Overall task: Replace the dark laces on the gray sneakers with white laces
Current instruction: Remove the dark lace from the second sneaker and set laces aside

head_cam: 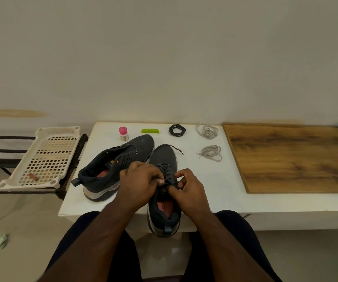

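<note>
Here both hands, left hand [138, 184] and right hand [188, 192], pinch the dark lace [169, 176], bottle [123, 133] and white laces [211, 152] beyond.

You're under soft, dim, even light; faint shadows sit beneath your hands [160, 186]. Straight lines bow toward the edges beyond them, and detail is slightly soft, no glare.

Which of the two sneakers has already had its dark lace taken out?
The left sneaker, tipped on its side with bare eyelets. The right sneaker, upright between both hands, is still threaded with its dark lace.
</note>
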`<act>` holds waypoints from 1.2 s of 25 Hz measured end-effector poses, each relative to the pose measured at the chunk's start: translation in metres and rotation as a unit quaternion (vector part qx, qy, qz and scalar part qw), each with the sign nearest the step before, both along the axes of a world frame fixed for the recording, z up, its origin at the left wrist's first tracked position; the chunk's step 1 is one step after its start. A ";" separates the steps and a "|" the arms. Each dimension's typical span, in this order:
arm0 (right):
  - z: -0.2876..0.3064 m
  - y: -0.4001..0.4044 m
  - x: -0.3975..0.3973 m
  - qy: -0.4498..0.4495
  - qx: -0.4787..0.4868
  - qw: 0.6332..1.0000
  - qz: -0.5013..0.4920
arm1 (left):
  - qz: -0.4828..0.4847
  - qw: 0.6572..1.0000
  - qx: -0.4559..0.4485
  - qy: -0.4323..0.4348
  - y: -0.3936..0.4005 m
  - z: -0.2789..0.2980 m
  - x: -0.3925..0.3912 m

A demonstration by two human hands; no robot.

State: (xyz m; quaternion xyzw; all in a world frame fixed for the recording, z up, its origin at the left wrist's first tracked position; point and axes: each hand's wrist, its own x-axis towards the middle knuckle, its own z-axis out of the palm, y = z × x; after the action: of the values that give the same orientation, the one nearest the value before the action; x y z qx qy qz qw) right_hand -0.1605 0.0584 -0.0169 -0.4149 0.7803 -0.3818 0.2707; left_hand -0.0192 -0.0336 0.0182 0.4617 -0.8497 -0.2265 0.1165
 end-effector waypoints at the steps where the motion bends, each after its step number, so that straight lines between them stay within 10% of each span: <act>1: 0.000 0.000 0.000 -0.002 0.001 1.000 0.001 | 0.034 0.999 -0.009 0.011 -0.004 0.002 0.003; 4: 0.002 -0.001 0.000 -0.002 -0.003 1.000 0.005 | 0.141 0.990 -0.013 0.024 -0.019 0.002 0.013; 10: 0.002 0.000 0.000 0.001 -0.004 1.000 0.005 | -0.052 0.998 0.029 0.003 0.001 -0.006 0.005; 16: 0.002 0.000 0.000 -0.006 0.001 1.000 0.011 | 0.130 0.991 -0.013 0.028 -0.019 0.000 0.016; 21: 0.001 -0.001 0.001 0.007 -0.003 1.000 0.009 | -0.012 0.999 0.019 -0.033 0.002 0.001 0.006; 30: 0.002 -0.001 0.001 -0.003 0.011 1.000 0.010 | 0.071 0.997 -0.009 -0.007 -0.014 -0.003 0.017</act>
State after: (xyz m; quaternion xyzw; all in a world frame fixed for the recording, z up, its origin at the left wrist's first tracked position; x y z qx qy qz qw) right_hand -0.1597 0.0572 -0.0150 -0.4186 0.7791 -0.3722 0.2816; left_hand -0.0025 -0.0477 0.0155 0.5216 -0.8173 -0.2071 0.1308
